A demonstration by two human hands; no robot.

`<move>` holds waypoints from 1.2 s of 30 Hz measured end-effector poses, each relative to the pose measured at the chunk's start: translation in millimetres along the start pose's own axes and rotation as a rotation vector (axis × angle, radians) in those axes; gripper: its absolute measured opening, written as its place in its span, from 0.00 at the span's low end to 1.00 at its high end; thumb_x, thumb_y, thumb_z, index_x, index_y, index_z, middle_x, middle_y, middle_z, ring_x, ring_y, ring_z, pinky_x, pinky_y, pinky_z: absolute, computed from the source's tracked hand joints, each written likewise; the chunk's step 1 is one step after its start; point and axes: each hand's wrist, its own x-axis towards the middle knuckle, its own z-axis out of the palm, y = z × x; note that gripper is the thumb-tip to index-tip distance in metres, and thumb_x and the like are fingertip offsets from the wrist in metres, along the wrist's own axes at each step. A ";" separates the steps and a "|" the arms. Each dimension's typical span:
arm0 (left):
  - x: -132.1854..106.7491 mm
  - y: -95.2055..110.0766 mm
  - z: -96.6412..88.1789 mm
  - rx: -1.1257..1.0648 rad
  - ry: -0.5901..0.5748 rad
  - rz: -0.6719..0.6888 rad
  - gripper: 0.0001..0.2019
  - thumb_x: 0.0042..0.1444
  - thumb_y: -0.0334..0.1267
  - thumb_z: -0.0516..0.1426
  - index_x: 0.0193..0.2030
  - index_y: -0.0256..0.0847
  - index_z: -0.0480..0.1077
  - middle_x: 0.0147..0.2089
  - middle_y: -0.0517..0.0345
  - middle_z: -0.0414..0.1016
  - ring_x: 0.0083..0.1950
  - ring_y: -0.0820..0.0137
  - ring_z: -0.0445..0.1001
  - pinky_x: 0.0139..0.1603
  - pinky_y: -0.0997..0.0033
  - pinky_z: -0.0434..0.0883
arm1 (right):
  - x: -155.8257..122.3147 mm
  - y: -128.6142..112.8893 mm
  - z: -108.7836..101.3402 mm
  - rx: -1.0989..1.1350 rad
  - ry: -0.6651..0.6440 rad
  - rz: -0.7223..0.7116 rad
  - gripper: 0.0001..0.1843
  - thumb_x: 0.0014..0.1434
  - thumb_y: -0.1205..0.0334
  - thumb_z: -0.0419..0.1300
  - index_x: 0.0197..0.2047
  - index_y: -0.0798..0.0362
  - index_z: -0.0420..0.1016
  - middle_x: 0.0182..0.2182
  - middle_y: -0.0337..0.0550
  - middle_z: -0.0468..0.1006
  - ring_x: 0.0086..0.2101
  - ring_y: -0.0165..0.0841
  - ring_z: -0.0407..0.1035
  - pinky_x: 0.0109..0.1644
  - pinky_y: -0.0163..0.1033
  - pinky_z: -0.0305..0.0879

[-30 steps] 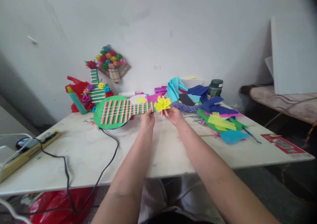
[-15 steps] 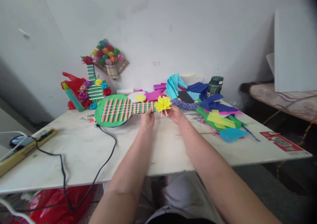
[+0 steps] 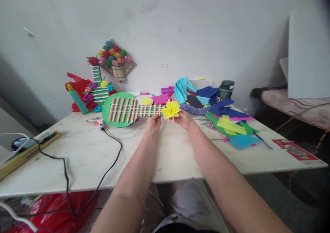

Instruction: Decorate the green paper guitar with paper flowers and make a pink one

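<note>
A green craft guitar point(image 3: 120, 120) with pink strips and pale strings lies sideways in my grip, its round body to the left. My left hand point(image 3: 154, 122) is closed on the neck from below. At the right end of the neck sits a yellow paper flower point(image 3: 171, 110). My right hand point(image 3: 185, 119) is closed around that end, just beside the flower, with its fingertips partly hidden behind it. Pink stubs stick out below the flower. Under the guitar's body a glue gun point(image 3: 100, 123) with a black cord rests on the table, mostly covered.
Colored crepe paper point(image 3: 232, 125) and purple yarn point(image 3: 194, 109) lie at the right, near a dark jar point(image 3: 225, 90). A flower-trimmed guitar point(image 3: 100, 93) and a teal glue bottle point(image 3: 79, 102) stand at back left. A power strip point(image 3: 28, 154) lies on the left of the white table point(image 3: 175, 157).
The guitar has tilted so its face and the yellow flower turn more toward me. Its body has lifted slightly, showing more of the glue gun. Both hands keep their hold.
</note>
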 end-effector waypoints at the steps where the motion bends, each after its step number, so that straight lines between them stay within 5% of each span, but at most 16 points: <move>1: -0.1 -0.2 0.4 0.008 -0.005 -0.002 0.28 0.44 0.13 0.51 0.50 0.41 0.68 0.46 0.54 0.75 0.46 0.70 0.74 0.51 0.72 0.69 | 0.4 0.6 -0.8 0.000 0.005 0.000 0.05 0.42 0.70 0.62 0.27 0.55 0.75 0.25 0.42 0.78 0.26 0.33 0.71 0.34 0.42 0.71; 7: 0.2 -4.3 3.2 0.053 0.020 -0.034 0.24 0.47 0.16 0.52 0.49 0.40 0.68 0.45 0.53 0.76 0.48 0.69 0.74 0.53 0.68 0.68 | 1.8 3.8 -3.3 0.010 0.029 -0.042 0.03 0.44 0.68 0.62 0.27 0.54 0.74 0.21 0.40 0.76 0.23 0.31 0.68 0.30 0.40 0.70; 15: -2.5 -3.0 6.1 0.109 -0.098 -0.123 0.18 0.48 0.22 0.53 0.46 0.39 0.69 0.42 0.54 0.76 0.44 0.70 0.74 0.55 0.67 0.66 | 6.7 4.8 -9.9 0.101 0.150 -0.038 0.05 0.41 0.71 0.62 0.26 0.55 0.72 0.22 0.39 0.76 0.24 0.30 0.69 0.29 0.37 0.69; 19: -3.6 8.2 1.9 0.107 -0.046 -0.167 0.18 0.46 0.23 0.52 0.44 0.38 0.70 0.37 0.55 0.76 0.40 0.70 0.74 0.53 0.64 0.68 | 6.1 4.4 -11.4 0.104 0.146 -0.023 0.04 0.43 0.71 0.61 0.26 0.56 0.71 0.21 0.40 0.76 0.26 0.33 0.71 0.32 0.39 0.70; 24: -3.2 19.9 -8.8 0.073 0.067 -0.178 0.13 0.52 0.37 0.51 0.43 0.40 0.69 0.37 0.52 0.75 0.43 0.63 0.75 0.49 0.55 0.71 | 6.1 2.0 -15.7 0.097 0.114 -0.001 0.03 0.45 0.71 0.59 0.26 0.56 0.71 0.19 0.40 0.75 0.26 0.34 0.71 0.33 0.41 0.70; 28: -0.3 16.1 -10.4 0.131 0.120 -0.191 0.15 0.56 0.47 0.53 0.44 0.41 0.69 0.37 0.52 0.76 0.42 0.63 0.75 0.46 0.58 0.72 | 5.6 -2.6 -18.9 0.143 0.104 0.033 0.03 0.47 0.70 0.56 0.28 0.55 0.70 0.21 0.41 0.76 0.25 0.34 0.71 0.32 0.41 0.69; 36: 0.9 8.4 -2.9 0.046 0.117 -0.144 0.13 0.61 0.46 0.49 0.45 0.45 0.70 0.40 0.56 0.77 0.43 0.69 0.75 0.48 0.66 0.71 | -2.6 -6.4 -12.6 0.224 0.068 0.039 0.07 0.51 0.67 0.55 0.35 0.54 0.71 0.33 0.44 0.80 0.39 0.37 0.74 0.40 0.44 0.71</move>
